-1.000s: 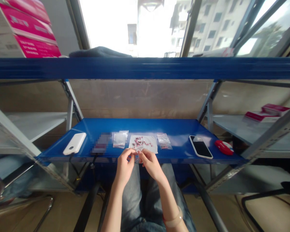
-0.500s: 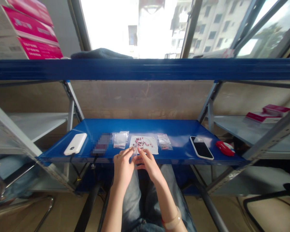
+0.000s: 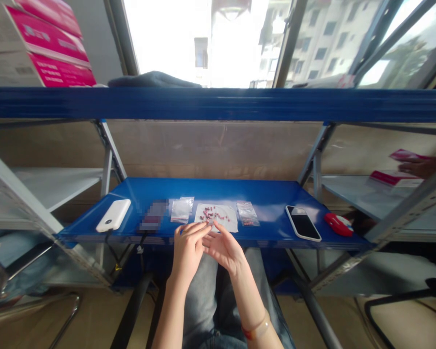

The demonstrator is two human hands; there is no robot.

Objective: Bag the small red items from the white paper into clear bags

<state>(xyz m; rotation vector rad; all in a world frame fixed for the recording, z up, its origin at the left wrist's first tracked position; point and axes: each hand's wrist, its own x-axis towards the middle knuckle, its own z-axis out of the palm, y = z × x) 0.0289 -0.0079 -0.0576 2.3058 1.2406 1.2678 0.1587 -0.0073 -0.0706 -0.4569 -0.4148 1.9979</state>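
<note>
Small dark-red and pink beads (image 3: 212,213) lie scattered on a white cloth or paper sheet (image 3: 233,224) on the blue shelf. Just in front of its near edge, my left hand (image 3: 187,245) is closed with its fingers pressed together and reaching right. Whatever is in its fingers, if anything, is hidden. Beside it my right hand (image 3: 225,247) is turned palm up, thumb apart from the fingers, and no held thing shows in it. The fingertips of both hands meet or overlap. Clear plastic bags (image 3: 180,210) lie left of the sheet, and another bag (image 3: 247,214) with small reddish pieces lies right.
On the blue shelf (image 3: 272,194) are a white power bank (image 3: 113,215) with a cable, a blurred-out item (image 3: 155,215), a phone (image 3: 303,223) and a red-and-white object (image 3: 337,224). Another person's hand (image 3: 423,167) holds a pink box at the right. A blue upper beam (image 3: 218,103) crosses ahead.
My right hand has turned its palm upward and its fingers have opened. A thin clear thing between my fingertips no longer shows. Another person's hand has lifted a pink box at the right.
</note>
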